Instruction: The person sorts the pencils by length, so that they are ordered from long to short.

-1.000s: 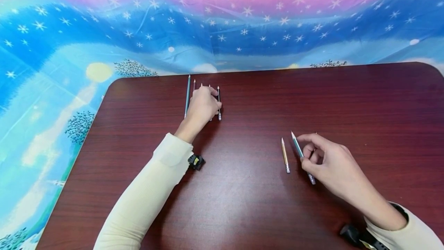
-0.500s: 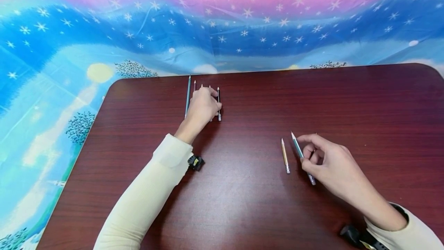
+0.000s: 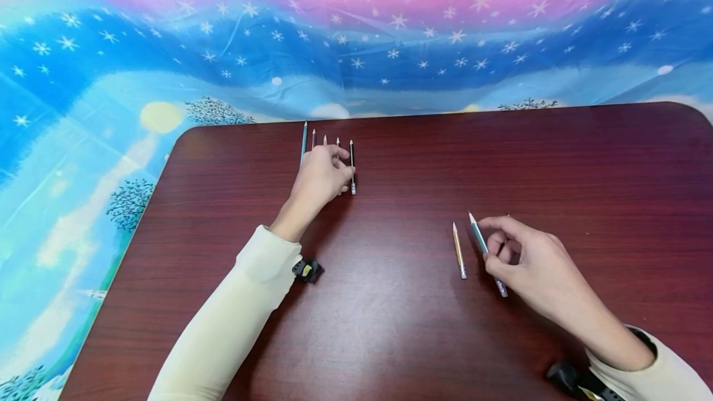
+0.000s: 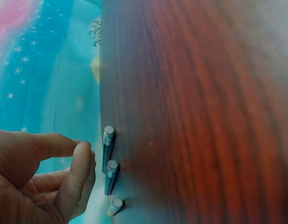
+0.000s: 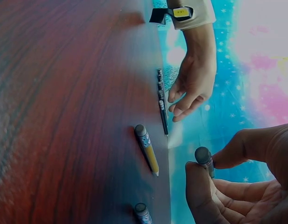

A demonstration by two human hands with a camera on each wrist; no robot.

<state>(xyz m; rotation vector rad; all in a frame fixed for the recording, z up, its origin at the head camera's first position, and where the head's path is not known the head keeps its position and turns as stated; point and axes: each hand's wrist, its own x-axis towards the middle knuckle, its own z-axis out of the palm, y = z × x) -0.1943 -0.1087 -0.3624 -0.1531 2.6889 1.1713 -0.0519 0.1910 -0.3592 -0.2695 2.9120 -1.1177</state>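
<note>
In the head view my left hand [image 3: 320, 178] hovers over a row of pencils near the table's far edge, fingers loosely bent with nothing between them. A black pencil [image 3: 353, 166] lies just right of it, and a blue pencil [image 3: 304, 141] pokes out at its left. Several tips show between them; the rest is hidden by the hand. The left wrist view shows pencil ends [image 4: 111, 179] beside the fingers. My right hand [image 3: 531, 258] pinches a teal pencil [image 3: 479, 236] between thumb and finger, tip pointing away. A yellow pencil [image 3: 459, 252] lies left of it.
Another pencil end [image 5: 142, 212] appears at the bottom of the right wrist view, near the right hand. The dark red wooden table [image 3: 390, 320] ends at the back against a snowflake-patterned cloth [image 3: 384, 48].
My left hand has drawn back slightly toward me and to the left, exposing more of the pencil tips. My right hand keeps its pinch on the teal pencil and stays in place.
</note>
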